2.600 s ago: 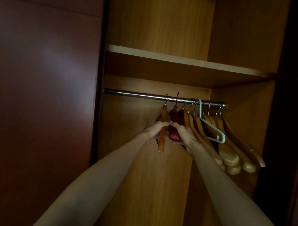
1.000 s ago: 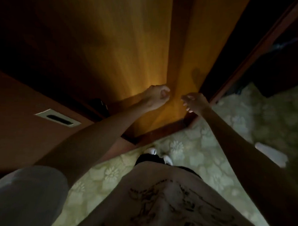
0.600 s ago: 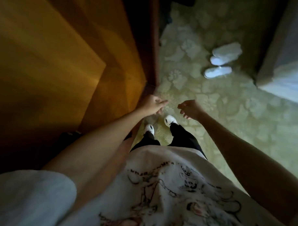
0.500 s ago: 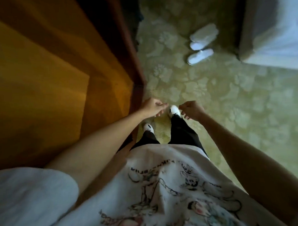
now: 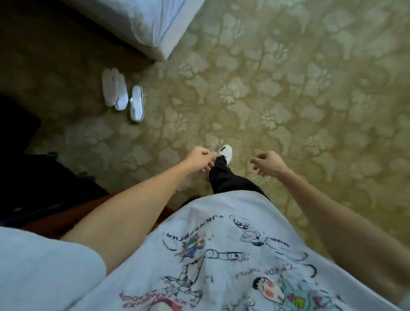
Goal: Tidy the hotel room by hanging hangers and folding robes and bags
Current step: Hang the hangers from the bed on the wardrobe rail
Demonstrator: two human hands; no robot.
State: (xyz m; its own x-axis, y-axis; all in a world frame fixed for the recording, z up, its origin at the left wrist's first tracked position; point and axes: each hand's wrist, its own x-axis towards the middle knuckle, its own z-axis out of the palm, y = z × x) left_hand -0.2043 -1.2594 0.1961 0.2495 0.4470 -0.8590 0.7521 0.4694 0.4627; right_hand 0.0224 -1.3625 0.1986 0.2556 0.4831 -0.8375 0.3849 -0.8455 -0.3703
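Observation:
No hanger, robe or bag shows in the head view. My left hand (image 5: 200,158) hangs in front of me over the carpet with its fingers loosely curled and nothing in it. My right hand (image 5: 267,163) is level with it, a little to the right, also loosely curled and holding nothing. Between the two hands I see my dark trouser leg and one white shoe (image 5: 225,152).
A bed corner with white sheets (image 5: 143,18) fills the top left. White slippers (image 5: 123,96) lie on the patterned green carpet (image 5: 306,100) near it. A dark object and a brown wooden edge (image 5: 64,215) sit at the left, beside my left arm.
I have let go of the hangers on the wardrobe rail and turned away from the wardrobe. Both hands dropped to waist level, holding nothing, and the view now faces the carpet and bed.

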